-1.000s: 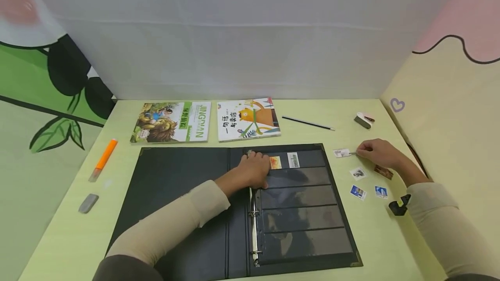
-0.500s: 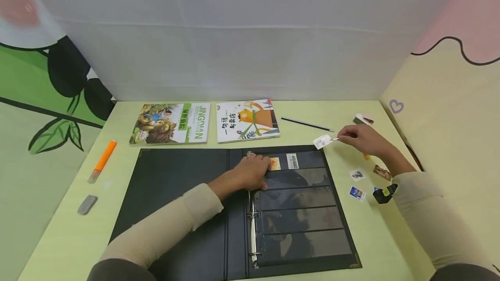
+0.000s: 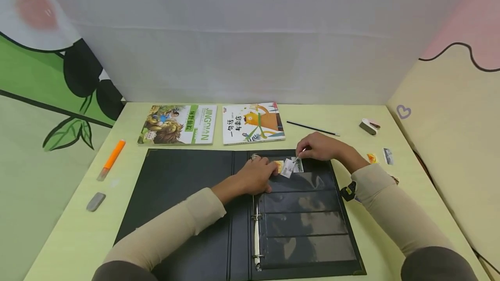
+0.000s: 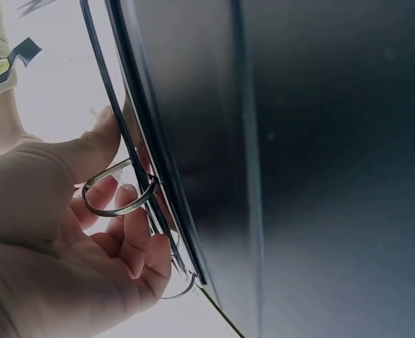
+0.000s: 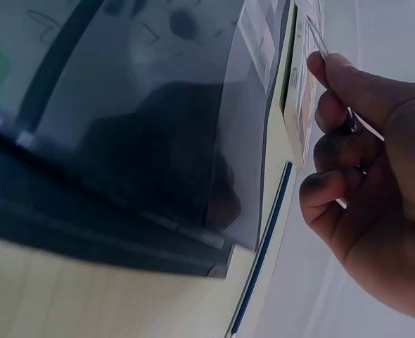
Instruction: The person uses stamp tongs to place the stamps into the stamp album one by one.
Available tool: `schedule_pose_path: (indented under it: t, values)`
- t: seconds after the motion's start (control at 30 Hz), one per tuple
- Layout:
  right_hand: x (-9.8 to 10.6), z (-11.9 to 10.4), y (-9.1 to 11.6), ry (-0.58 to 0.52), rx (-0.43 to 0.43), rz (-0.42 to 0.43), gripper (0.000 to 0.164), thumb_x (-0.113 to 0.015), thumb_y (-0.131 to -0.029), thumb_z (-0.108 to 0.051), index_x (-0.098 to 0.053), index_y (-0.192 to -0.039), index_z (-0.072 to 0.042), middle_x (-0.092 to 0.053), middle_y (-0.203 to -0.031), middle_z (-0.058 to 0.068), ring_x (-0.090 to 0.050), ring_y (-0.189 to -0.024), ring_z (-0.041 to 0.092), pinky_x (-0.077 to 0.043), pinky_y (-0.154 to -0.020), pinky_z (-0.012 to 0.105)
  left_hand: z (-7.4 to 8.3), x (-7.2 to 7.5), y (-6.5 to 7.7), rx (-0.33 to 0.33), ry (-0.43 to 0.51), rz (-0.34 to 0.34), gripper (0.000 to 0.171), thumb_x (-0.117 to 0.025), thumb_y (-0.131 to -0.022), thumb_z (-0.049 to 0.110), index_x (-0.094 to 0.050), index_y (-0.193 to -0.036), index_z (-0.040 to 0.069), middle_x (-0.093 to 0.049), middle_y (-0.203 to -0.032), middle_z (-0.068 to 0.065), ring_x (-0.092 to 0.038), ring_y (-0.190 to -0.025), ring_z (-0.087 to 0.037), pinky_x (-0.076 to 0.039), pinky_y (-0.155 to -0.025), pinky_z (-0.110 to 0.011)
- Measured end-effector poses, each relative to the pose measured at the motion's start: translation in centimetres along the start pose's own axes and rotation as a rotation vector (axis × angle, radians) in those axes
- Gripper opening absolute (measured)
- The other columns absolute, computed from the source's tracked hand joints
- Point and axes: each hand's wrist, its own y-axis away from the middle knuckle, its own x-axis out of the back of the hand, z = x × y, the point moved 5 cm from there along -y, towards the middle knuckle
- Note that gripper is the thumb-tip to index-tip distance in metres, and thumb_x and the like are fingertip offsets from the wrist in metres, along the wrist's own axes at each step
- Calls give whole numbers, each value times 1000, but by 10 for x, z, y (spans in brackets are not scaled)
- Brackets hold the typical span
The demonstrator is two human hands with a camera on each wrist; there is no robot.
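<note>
An open black ring-binder stamp album (image 3: 187,207) lies on the table, with a page of clear pocket strips (image 3: 308,225) on its right side. My left hand (image 3: 254,176) rests on the page's inner top corner, its fingertips touching the page beside the metal ring (image 4: 116,210). My right hand (image 3: 322,146) pinches metal tweezers (image 5: 318,39) between thumb and fingers. The tweezers' tips hold a small white stamp (image 3: 287,168) over the top strip. There it overlaps a greyish stamp (image 3: 298,166), and an orange stamp (image 3: 279,166) sits beside my left fingertips.
Right of the album lie loose stamps, including an orange one (image 3: 372,158) and a blue-grey one (image 3: 388,156); my right sleeve hides others. Behind are two books (image 3: 177,125), a pencil (image 3: 312,128) and a stapler (image 3: 368,126). An orange marker (image 3: 112,158) and grey eraser (image 3: 95,202) lie left.
My right hand has lifted the white stamp off the table with the tweezers and carried it left to the page's top strip. The left hand has stayed on the page.
</note>
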Motion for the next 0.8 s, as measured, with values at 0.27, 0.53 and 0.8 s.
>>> schedule_pose_path:
  t: [0.27, 0.53, 0.8]
  values:
    - [-16, -23, -15, 74, 104, -113, 9, -63, -92, -20, -72, -91, -22, -67, -90, -9, -57, -78, 3, -47, -73, 28, 0, -1, -1, 1, -1, 2, 40, -77, -80, 37, -53, -109, 24, -54, -108, 0, -48, -103, -20, -39, -83, -36]
    - [-27, -31, -21, 103, 133, -104, 13, -61, -93, -15, -72, -92, -21, -67, -92, -8, -56, -76, 3, -47, -71, 26, 1, -2, 0, -17, -13, -1, 39, -75, -81, 38, -52, -109, 24, -54, -107, 0, -48, -101, -20, -39, -81, -35]
    - [-25, -30, -16, 81, 69, -122, 13, -60, -95, -18, -72, -97, -20, -68, -94, -9, -59, -79, 4, -48, -72, 27, 2, 1, 2, -15, 3, -1, 40, -76, -81, 37, -52, -110, 23, -54, -107, 0, -48, -99, -19, -38, -79, -33]
